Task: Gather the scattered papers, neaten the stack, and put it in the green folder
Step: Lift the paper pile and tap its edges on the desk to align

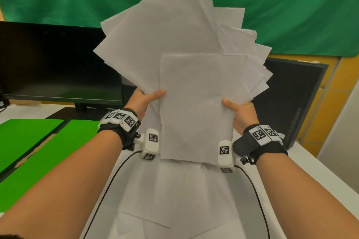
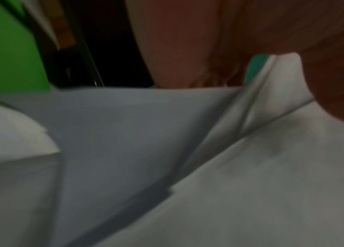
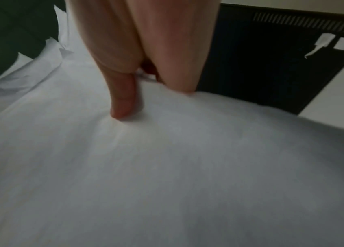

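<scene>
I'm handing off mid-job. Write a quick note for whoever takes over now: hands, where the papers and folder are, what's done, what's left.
Left hand: holds the left edge of the papers, thumb on front.
Right hand: holds the right edge, thumb on front.
Papers: lifted upright above the white table, fanned out at the top, not squared.
Green folder: lying open on the table to the left, no papers in it.
Done: sheets gathered into both hands.
Left: square the stack, lay it in the folder.
</scene>
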Action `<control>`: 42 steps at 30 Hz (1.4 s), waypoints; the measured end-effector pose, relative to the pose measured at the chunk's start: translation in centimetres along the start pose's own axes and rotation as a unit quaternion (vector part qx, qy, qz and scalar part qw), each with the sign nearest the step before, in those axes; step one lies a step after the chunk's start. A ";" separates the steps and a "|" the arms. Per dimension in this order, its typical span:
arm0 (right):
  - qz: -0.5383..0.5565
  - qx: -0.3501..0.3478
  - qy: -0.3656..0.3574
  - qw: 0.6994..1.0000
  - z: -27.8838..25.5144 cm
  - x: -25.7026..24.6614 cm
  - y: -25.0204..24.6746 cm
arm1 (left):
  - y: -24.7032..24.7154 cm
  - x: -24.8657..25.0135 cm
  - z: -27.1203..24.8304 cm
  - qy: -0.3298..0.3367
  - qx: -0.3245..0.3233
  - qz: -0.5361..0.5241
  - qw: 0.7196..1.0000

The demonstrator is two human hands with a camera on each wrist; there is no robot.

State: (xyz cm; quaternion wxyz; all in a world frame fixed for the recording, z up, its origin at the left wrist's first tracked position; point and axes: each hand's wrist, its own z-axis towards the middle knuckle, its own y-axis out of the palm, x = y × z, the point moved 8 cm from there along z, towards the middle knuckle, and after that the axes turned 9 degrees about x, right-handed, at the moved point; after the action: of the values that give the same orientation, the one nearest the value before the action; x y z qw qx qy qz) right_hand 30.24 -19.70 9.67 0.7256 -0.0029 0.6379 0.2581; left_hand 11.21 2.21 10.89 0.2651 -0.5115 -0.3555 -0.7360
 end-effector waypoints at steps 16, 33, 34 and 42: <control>-0.254 0.103 -0.321 0.907 -1.3 -7.8 1.3 | -2.2 -3.9 0.3 -0.054 0.057 -0.005 0.997; -0.261 0.039 -0.243 0.934 -1.2 -7.7 2.7 | -3.7 -5.0 -0.2 -0.059 0.075 -0.013 0.995; -0.279 0.026 -0.243 0.929 -1.2 -7.9 3.5 | -3.4 -4.9 -0.3 -0.059 0.068 -0.014 0.996; -0.450 0.171 -0.411 0.775 -2.6 -13.5 6.7 | -2.5 -4.6 -0.6 -0.059 0.042 0.023 0.997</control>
State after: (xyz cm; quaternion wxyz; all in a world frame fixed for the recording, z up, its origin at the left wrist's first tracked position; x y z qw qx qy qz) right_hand 24.57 -19.75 23.93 0.9406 -0.0591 0.2387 -0.2341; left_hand 10.51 3.40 5.77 0.2820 -0.5503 -0.3894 -0.6827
